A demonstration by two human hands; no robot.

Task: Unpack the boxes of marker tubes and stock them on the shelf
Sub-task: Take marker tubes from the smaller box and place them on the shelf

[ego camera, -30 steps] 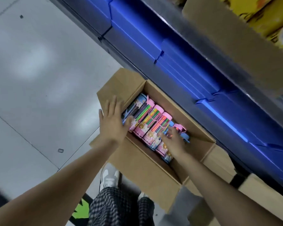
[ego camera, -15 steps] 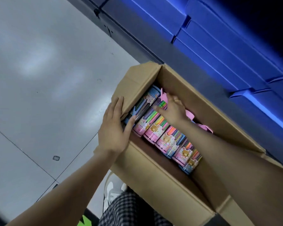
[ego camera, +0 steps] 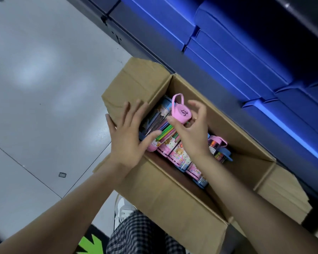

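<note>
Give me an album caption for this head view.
Right hand lifts a pink-capped marker tube from the cardboard box; left hand steadies the others.

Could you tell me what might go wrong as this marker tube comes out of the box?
The right hand pinches only the pink cap of the marker tube, so the cap might pop off. The packed neighbouring tubes could snag, and the left hand lies open, not gripping.
</note>
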